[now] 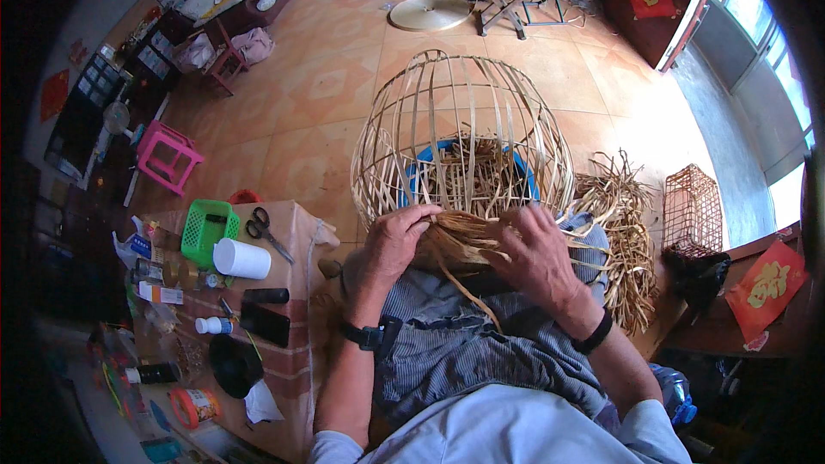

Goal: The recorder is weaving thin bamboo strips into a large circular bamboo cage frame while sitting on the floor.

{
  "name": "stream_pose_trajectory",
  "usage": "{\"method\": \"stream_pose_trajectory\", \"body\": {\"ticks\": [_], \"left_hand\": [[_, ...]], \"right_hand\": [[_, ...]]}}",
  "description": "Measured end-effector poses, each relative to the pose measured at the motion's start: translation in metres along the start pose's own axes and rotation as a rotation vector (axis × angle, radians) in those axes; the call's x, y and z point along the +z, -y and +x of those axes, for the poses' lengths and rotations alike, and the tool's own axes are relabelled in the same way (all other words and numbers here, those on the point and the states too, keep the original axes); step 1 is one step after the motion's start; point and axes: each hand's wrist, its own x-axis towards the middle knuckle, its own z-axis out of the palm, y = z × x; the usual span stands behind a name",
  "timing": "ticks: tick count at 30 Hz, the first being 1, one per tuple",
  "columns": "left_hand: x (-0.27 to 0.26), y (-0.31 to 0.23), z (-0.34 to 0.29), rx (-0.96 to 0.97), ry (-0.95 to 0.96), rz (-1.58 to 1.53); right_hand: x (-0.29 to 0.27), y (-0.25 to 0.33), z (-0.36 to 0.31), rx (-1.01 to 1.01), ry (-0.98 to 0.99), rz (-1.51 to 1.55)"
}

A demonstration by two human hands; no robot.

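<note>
A large openwork basket (472, 133) of thin pale strips rests against my knees, its ribs bowed into a dome on the far side. At its near edge runs a thick band of dry, straw-coloured strips (464, 230). My left hand (399, 235) is closed on the left end of this band, thumb and fingers pinched together. On the right, my right hand (536, 251) has curled fingers closed at the band's other end. One loose strip (468, 292) trails down over my lap. Through the ribs shows a blue tub (528, 176) with more dry strips (490, 165).
A heap of dry strips (632, 245) lies right of my knees, beside a wire cage (693, 210). The left table (288, 352) holds scissors (270, 234), a green basket (209, 230), a white cylinder (241, 259) and a dark phone (265, 324). Farther left stands a pink stool (169, 155).
</note>
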Motion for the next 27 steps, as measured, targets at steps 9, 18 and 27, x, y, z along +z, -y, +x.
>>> {"method": "stream_pose_trajectory", "body": {"ticks": [9, 18, 27], "left_hand": [[-0.014, -0.006, 0.011, -0.077, 0.126, -0.020], [-0.019, 0.004, 0.019, -0.097, 0.200, -0.066], [-0.012, 0.019, 0.016, -0.075, 0.131, -0.102]], "right_hand": [[0.053, 0.020, -0.008, 0.138, 0.109, -0.137], [0.053, 0.032, -0.007, 0.151, 0.140, -0.039], [0.070, 0.050, -0.030, 0.349, 0.120, 0.266]]}}
